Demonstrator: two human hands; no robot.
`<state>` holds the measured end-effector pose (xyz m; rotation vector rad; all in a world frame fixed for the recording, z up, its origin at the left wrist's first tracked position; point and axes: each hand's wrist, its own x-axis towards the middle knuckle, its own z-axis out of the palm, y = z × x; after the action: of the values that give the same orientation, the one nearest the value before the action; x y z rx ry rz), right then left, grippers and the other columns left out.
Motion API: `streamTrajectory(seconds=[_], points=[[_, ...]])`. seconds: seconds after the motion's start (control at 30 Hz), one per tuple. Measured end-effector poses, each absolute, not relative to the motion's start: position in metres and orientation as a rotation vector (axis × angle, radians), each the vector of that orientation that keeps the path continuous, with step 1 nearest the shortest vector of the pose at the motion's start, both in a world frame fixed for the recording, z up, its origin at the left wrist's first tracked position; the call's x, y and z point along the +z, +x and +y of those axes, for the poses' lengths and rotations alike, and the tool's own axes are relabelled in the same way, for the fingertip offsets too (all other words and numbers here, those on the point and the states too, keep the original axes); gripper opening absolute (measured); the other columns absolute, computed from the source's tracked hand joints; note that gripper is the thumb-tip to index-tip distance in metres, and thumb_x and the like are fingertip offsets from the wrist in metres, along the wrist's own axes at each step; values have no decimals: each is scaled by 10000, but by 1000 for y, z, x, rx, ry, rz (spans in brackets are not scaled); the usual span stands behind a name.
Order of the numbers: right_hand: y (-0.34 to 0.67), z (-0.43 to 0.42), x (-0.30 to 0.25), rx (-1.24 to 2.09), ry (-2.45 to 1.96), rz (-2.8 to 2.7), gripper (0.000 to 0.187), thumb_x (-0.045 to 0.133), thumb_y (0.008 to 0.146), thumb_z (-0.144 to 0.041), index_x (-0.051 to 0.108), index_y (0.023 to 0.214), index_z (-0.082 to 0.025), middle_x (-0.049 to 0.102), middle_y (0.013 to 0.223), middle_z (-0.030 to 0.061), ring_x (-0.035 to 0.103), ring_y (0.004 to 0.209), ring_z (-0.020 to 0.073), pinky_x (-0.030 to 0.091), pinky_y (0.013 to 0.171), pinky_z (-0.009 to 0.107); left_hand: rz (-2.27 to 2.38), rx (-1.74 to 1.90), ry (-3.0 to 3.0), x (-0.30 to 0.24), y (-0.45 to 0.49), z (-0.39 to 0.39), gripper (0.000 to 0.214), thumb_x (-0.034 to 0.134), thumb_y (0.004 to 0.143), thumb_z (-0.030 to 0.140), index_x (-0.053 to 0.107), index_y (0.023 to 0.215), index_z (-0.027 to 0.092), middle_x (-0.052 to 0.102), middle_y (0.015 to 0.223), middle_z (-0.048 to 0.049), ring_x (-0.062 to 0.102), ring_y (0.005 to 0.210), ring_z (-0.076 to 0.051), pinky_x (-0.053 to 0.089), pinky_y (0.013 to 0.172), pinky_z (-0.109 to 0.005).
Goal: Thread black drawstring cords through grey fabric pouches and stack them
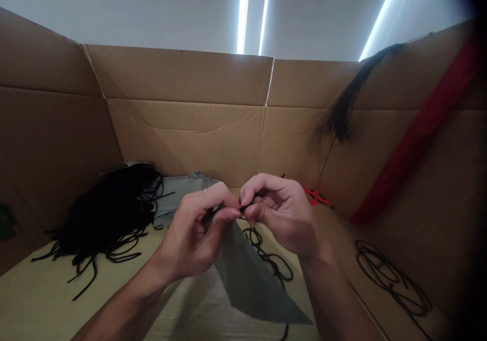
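My left hand (198, 229) is closed in a pinch at the upper corner of a thin grey sheet-like piece (254, 280), which hangs down below the fingers. Facing it, my right hand (283, 216) pinches a black cord (244, 209) between thumb and fingertips. The fingertips of both hands almost meet there. Beneath my right hand, loops of black cord trail down behind the grey piece to the table. Exactly how the cord passes through or along the grey edge is hidden by my fingers.
Left on the table (41, 300) lies a heap of black cords (110, 214), beside stacked grey pieces (177, 189). Cardboard walls (182, 117) enclose the back and sides. Black strands (346, 102) and a red strip (414, 143) hang right, above coiled cord (380, 274). A red-and-black item (315, 196) lies behind.
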<state>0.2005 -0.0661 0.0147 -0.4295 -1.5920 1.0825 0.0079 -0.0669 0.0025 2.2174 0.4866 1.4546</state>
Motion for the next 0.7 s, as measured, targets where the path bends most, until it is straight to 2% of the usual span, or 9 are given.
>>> streamTrajectory(seconds=[0.17,0.27,0.33,0.43,0.6,0.7], points=[[191,-62,10,1164,-334,-1505,349,978,745,-431,728,778,-189,671,700,-10,580,515,97,484,465,229,317,1370,2083,1,9,-68,216,600,1072,224,653,865,194,638,809,-36,578,751,-170,435,691,-306],[197,-54,10,1163,-322,-1507,339,953,780,-460,748,793,-191,663,652,-23,576,486,94,512,478,233,367,1395,2057,3,9,-61,217,624,1054,246,666,850,184,652,793,-37,601,738,-168,452,675,-288],[207,-51,13,1033,-392,-1549,278,929,825,-432,790,878,-198,707,694,-10,638,563,107,562,560,234,579,1518,2071,3,8,-52,229,670,1017,272,676,809,177,646,733,-23,571,679,-155,422,615,-266],[222,-53,20,787,-546,-1598,312,927,839,-387,804,1080,-233,794,960,37,730,830,137,607,759,249,840,1701,2068,3,6,-34,214,706,960,273,704,773,169,656,673,-12,546,640,-148,396,574,-249],[223,-56,23,687,-787,-1839,429,873,861,-545,785,1099,-199,793,984,70,719,854,178,568,751,296,932,1771,2012,4,2,-22,188,727,922,279,754,780,159,694,673,-19,568,604,-138,413,546,-231],[225,-45,18,820,-742,-1867,503,674,981,-663,777,1090,-183,800,978,92,722,844,181,553,732,304,976,1764,1982,5,-2,-24,159,735,925,273,800,838,156,738,719,-29,585,578,-131,411,508,-217]])
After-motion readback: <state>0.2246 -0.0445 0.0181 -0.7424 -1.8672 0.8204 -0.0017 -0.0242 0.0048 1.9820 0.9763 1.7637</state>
